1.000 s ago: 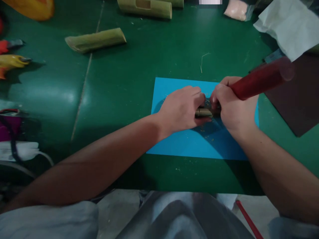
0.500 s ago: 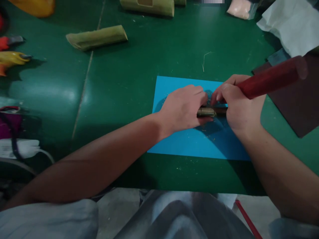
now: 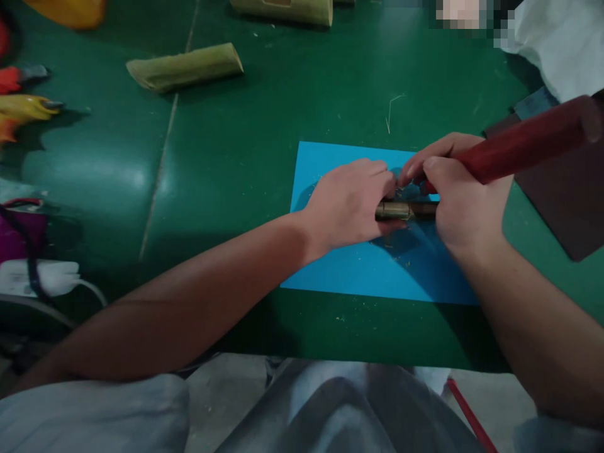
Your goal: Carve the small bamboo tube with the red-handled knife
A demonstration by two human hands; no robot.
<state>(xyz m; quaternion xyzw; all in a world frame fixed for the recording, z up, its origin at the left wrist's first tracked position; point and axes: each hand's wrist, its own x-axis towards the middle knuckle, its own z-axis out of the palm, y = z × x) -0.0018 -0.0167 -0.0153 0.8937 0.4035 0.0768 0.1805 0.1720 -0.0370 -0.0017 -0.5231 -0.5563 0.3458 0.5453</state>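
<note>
My left hand [image 3: 353,198] is closed round a slim bamboo piece [image 3: 396,211], which lies crosswise over a blue sheet [image 3: 340,270]. The bamboo's darker right part runs under my right hand [image 3: 465,195]. That hand is closed round a tool with a thick, round red handle [image 3: 528,141], tilted up to the right. The tool's working end is hidden by my fingers, close to the bamboo. Small shavings are scattered on the sheet around both hands.
A cut bamboo tube [image 3: 189,68] and a notched bamboo length [image 3: 287,9] lie farther back on the green table [image 3: 236,151]. Yellow and red tools [image 3: 28,108] are at left, above a white plug [image 3: 42,277] with cables. At right are a dark brown sheet [image 3: 561,207] and white paper [image 3: 566,50].
My right hand and the red-handled tool have shifted slightly right, showing a little more of the bamboo. My left hand keeps its hold. The view has moved slightly.
</note>
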